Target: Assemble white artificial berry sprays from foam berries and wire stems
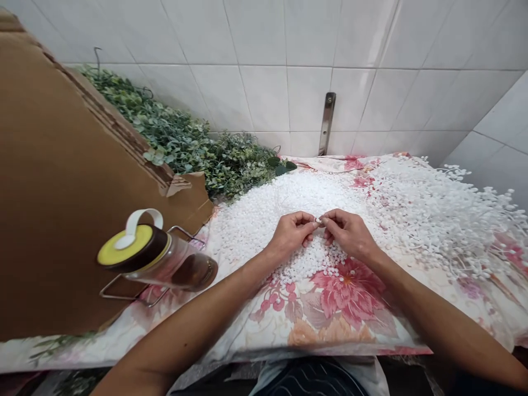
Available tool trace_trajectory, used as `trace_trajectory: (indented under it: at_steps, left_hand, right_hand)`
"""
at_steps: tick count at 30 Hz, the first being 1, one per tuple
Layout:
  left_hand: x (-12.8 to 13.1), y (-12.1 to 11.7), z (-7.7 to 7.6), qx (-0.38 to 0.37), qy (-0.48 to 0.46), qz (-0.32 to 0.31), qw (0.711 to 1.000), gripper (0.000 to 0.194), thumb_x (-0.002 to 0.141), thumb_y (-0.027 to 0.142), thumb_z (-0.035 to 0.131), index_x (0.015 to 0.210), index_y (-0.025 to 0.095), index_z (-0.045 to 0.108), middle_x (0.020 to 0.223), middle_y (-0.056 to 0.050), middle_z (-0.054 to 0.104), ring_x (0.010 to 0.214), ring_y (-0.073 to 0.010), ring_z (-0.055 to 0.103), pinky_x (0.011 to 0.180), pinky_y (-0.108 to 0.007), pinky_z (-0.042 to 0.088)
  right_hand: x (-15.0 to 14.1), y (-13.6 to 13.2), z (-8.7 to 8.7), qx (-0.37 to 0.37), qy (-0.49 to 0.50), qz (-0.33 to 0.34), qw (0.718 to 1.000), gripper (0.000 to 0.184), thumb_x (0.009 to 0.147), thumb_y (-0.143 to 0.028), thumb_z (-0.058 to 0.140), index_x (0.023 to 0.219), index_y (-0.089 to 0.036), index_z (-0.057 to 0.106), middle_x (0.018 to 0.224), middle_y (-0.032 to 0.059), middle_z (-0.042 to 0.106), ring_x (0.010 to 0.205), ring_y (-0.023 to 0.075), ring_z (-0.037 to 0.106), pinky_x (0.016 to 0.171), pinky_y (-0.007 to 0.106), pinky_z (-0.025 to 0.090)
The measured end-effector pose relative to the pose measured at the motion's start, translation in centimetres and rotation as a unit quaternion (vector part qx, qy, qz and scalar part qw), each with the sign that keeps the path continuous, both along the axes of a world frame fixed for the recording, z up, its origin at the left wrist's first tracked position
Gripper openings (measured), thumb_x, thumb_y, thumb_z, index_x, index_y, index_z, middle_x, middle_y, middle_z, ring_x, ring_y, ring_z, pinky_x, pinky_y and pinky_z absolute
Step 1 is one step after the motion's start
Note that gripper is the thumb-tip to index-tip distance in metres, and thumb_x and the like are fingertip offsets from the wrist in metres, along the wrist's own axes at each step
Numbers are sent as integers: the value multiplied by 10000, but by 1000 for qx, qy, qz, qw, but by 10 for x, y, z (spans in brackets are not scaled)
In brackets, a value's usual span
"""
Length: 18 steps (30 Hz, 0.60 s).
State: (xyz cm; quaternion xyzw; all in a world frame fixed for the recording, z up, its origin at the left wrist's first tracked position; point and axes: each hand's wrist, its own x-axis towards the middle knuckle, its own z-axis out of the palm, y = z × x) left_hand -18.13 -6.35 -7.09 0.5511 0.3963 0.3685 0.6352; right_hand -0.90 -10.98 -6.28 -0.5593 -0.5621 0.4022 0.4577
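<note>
My left hand [296, 230] and my right hand [348, 234] meet over the middle of the cloth, each closed in a pinch. A small white bead [318, 220] shows between their fingertips; whether it sits on a stem is too small to tell. Beneath and behind both hands spreads a wide heap of loose white beads [247, 231], some of them scattered toward me over a red printed flower. To the right of my right hand lies a pile of white berry sprays [437, 209], with beads on thin branching stems.
A flower-patterned cloth [280, 324] covers the table. At left stand a large cardboard box [61, 181] and a glass bottle [181, 264] with a yellow-topped lid, tilted in view. Artificial green foliage [177, 132] lies along the tiled wall [264, 38], which carries a metal bracket [327, 124].
</note>
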Motion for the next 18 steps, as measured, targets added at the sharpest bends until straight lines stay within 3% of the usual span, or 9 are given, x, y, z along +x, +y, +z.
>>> trace_trajectory:
  at_steps: [8, 18]
  left_hand:
    - [-2, 0, 0, 12, -15, 0, 1000, 227, 845, 337, 738, 848, 121, 669, 567, 15, 604, 441, -76, 514, 448, -206, 411]
    - [-2, -1, 2, 4, -31, 13, 999, 231, 865, 353, 729, 854, 132, 663, 547, 28, 593, 404, -65, 478, 409, -192, 369]
  right_hand:
    - [3, 1, 4, -31, 74, 15, 997, 413, 889, -583, 712, 922, -171, 706, 728, 32, 716, 544, 149, 657, 567, 295, 576]
    - [-1, 0, 5, -19, 36, 18, 999, 432, 864, -592, 732, 963, -173, 692, 673, 18, 685, 536, 166, 653, 563, 313, 573]
